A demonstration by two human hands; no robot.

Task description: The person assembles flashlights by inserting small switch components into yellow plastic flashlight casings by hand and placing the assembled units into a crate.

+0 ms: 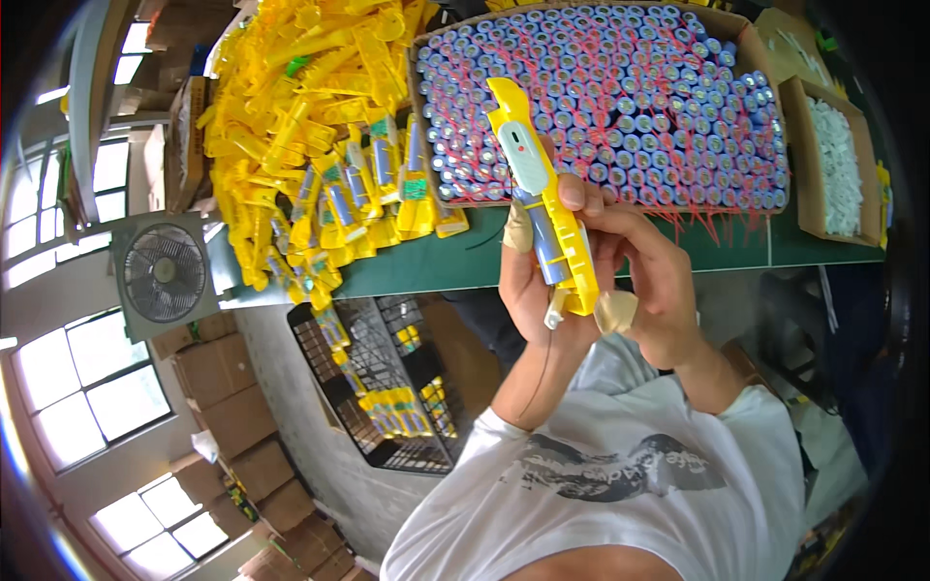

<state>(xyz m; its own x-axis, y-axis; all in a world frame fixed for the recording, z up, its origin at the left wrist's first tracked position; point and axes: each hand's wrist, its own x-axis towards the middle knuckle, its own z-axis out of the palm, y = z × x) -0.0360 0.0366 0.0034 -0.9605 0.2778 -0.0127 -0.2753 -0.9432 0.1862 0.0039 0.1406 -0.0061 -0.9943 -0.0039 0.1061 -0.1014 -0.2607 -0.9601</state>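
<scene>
Both hands hold a yellow plastic housing (579, 279) up over the table's near edge, tilted with its far end to the left. A blue cylindrical battery (545, 237) lies in its lower half, and a pale grey oval panel (524, 163) with a dark slot and red dot sits above it. A small white piece (554, 314) sticks out at the near end. My left hand (531, 305) is closed round the left side and underside. My right hand (654, 266) grips the right edge with its fingers. Tan finger covers show on both hands.
Beyond the hands, a cardboard box (418, 126) holds many upright blue batteries with red wires. At left, yellow housings (291, 107) lie heaped on the green table (387, 269), some with batteries. A small box (806, 208) of white parts stands right. Below are a black crate (363, 426) and a fan (166, 271).
</scene>
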